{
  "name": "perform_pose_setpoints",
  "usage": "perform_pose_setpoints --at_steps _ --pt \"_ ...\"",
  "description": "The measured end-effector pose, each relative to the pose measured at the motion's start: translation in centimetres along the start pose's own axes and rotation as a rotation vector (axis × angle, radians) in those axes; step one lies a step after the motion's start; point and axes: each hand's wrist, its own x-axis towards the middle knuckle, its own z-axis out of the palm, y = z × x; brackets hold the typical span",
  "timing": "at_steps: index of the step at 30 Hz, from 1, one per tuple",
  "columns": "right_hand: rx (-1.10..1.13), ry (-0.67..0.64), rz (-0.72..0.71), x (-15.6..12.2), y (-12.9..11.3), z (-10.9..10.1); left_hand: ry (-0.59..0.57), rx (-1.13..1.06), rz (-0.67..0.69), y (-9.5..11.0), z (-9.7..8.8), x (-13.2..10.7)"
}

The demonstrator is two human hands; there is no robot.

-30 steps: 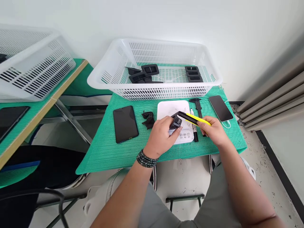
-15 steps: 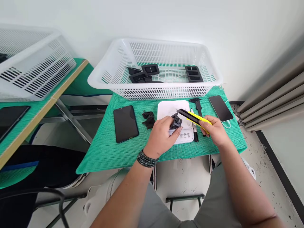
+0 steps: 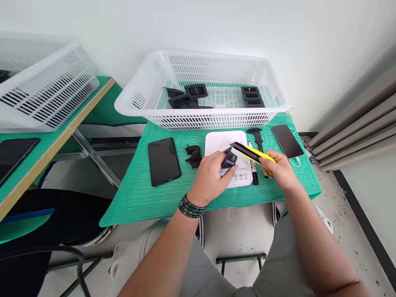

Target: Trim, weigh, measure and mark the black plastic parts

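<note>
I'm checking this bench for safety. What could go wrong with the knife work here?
The yellow knife in the right hand points its tip at the small black part pinched in the left hand; a slip could cut that hand. The work sits just above the white scale, so a slip might also scratch it.

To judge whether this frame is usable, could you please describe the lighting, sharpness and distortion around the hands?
Head view: bright, even light, only soft shadows beneath the left hand and right hand; head view: the black part and yellow knife are sharp, without motion blur; head view: wide-angle distortion bows the rim of the white basket; head view: no strong glare on the dark phone.
</note>
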Motion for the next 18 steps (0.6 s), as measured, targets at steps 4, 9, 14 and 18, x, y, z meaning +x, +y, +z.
perform_pose_setpoints --at_steps 4,9,14,18 --pt "0.004 -0.002 -0.004 0.04 0.09 0.00 0.006 0.001 0.003 -0.04 0.06 -0.01" --pt "0.003 -0.009 -0.013 -0.03 0.07 0.01 0.011 -0.003 0.013 -0.14 0.12 -0.04" --pt "0.008 -0.007 -0.018 -0.05 0.00 0.02 0.015 -0.016 0.021 -0.10 0.11 -0.01" --pt "0.018 -0.018 -0.025 -0.02 0.08 0.00 0.018 -0.021 0.029 -0.09 0.11 0.01"
